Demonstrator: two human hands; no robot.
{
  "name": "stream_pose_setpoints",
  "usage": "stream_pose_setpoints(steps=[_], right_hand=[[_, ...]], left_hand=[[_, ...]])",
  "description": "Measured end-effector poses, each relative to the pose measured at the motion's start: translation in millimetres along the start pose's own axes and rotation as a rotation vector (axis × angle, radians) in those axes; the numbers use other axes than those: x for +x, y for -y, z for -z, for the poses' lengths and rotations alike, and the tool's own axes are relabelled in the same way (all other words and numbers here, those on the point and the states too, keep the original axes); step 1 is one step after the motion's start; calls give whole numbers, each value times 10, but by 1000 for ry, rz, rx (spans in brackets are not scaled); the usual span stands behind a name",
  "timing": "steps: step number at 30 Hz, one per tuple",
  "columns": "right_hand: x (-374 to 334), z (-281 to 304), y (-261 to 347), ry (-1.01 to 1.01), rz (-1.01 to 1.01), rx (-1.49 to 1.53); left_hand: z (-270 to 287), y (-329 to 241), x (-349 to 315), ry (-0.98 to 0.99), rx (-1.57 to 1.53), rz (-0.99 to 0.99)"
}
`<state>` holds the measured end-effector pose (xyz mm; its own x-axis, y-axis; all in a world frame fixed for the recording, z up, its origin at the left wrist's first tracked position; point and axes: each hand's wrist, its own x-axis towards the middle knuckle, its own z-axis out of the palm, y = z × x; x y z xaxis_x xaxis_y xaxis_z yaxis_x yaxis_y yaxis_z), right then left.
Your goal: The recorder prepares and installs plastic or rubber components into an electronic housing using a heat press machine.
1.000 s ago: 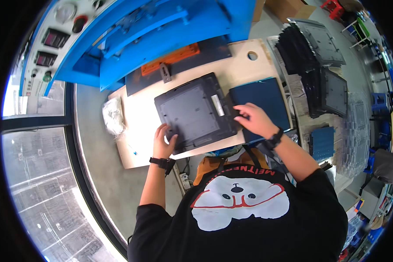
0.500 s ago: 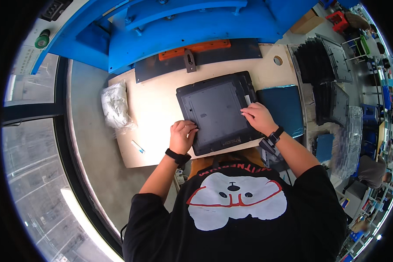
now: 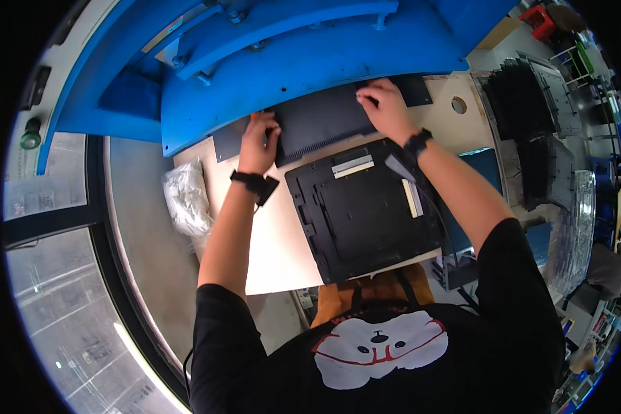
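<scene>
A thin dark panel point(image 3: 319, 123) with a row of slots along its near edge lies forward on the black plate, partly under the blue press point(image 3: 310, 65). My left hand point(image 3: 259, 141) is closed on the panel's left edge, fingers bent. At its right edge my right hand point(image 3: 385, 109) grips it between thumb and fingers; the fingertips are partly hidden. Closer to me on the wooden table rests a black plastic housing point(image 3: 366, 217), its inside showing, with two pale strips stuck along its far and right sides.
A clear plastic bag of white pieces point(image 3: 188, 196) lies at the table's left edge. Right of the housing is a dark blue sheet point(image 3: 481, 169), partly behind my right forearm. Stacked black panels point(image 3: 514, 96) stand beyond the table's right edge, near a round table hole point(image 3: 459, 105).
The slotted panel has come off the housing and moved forward to the press with both my hands. The housing's inside and pale strips are now uncovered.
</scene>
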<state>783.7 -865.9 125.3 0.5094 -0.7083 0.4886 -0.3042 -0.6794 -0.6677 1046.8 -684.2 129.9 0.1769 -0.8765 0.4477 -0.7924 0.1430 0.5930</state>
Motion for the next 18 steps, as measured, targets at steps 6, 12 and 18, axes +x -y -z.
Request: stream_pose_setpoints(steps=[6, 12, 18], right_hand=[[574, -417, -548, -24, 1, -248], [419, -168, -134, 144, 128, -244], [-68, 48, -27, 364, 291, -466]], left_hand=[[-206, 684, 710, -32, 438, 47], [12, 663, 487, 122, 489, 195], [-38, 75, 201, 256, 473, -128]])
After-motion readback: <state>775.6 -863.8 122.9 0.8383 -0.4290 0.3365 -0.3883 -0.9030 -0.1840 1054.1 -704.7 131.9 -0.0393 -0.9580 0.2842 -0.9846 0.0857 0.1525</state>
